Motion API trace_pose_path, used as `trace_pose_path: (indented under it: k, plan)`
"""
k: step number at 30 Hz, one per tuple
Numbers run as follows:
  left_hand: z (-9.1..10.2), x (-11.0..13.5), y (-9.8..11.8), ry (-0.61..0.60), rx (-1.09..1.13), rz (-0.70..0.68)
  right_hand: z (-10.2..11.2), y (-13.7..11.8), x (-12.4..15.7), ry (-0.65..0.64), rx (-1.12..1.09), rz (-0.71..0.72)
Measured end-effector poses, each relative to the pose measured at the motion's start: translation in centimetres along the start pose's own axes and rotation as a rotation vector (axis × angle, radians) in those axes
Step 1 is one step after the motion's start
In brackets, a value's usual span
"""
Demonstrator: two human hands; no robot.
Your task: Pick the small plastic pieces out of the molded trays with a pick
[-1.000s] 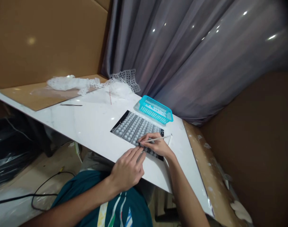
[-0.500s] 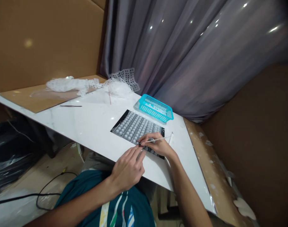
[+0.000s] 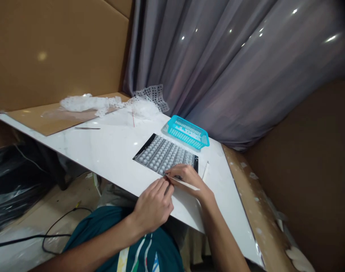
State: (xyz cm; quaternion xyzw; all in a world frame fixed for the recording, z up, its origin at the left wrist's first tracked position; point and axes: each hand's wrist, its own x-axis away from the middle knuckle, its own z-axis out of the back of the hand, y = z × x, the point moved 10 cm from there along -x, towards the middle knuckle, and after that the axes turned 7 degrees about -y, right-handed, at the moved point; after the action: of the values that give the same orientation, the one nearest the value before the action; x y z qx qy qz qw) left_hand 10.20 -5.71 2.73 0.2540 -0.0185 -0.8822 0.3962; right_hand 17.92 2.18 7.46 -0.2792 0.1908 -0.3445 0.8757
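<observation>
Your right hand (image 3: 189, 176) pinches a thin white stick (image 3: 189, 185) over the black sheet with pale dots (image 3: 162, 152), mid-frame. Your left hand (image 3: 153, 204) curls close beside, lower; whether it grasps anything, I cannot tell.

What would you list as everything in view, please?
Glossy table: one, white, centre
Rectangular spotted sheet: one, grey and black, on table
Slotted plastic basket: one, turquoise, beyond sheet
Thin stick: one, pale, in right hand
Slim tool: one, white, right of sheet
Thin tool: one, dark, table's left
Perforated sheeting: pile, white, far left
Thin strip: one, reddish, beside sheeting
Fabric curtain: one, grey, behind
Upright cardboard panels: two, brown, both sides
Crinkled plastic: one, black, lower left
Cables: count unclear, black, lower left
Shirt: one, teal, torso
Left hand: one, bare, by sheet
Right hand: one, bare, holding stick
</observation>
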Motion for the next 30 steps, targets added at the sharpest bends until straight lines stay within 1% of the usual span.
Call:
trace_pose_path:
  k: [3, 7, 10, 13, 15, 18, 22, 26, 30]
  plan:
    - [0.1, -0.1, 0.0, -0.011, 0.006, -0.004, -0.3, 0.6, 0.0, 0.015, 0.052, -0.006]
    - [0.0, -0.3, 0.0, -0.045, -0.002, 0.003, -0.4, 1.8, 0.1, 0.037, 0.040, -0.039]
    - [0.0, -0.4, 0.0, -0.050, -0.003, 0.006, -0.1, 2.3, 0.1, 0.073, -0.042, -0.057]
    - [0.0, -0.4, 0.0, -0.043, -0.008, 0.006, 0.9, 2.5, 0.2, 0.172, -0.139, -0.060]
    - [-0.1, -0.4, 0.0, -0.045, -0.012, 0.005, 1.3, 2.6, 0.3, 0.207, -0.185, -0.061]
    - [-0.1, -0.3, 0.0, -0.051, -0.019, 0.003, 1.1, 2.5, 0.1, 0.150, -0.210, -0.053]
    - [0.2, -0.2, 0.1, -0.048, -0.024, 0.005, 0.6, 2.2, 0.0, 0.058, -0.187, -0.040]
    - [0.2, -0.1, 0.0, -0.043, -0.026, 0.002, 0.6, 1.9, 0.1, 0.042, -0.178, -0.019]
    - [0.2, -0.1, 0.0, -0.038, -0.018, 0.001, 0.6, 2.0, 0.2, 0.032, -0.171, -0.028]
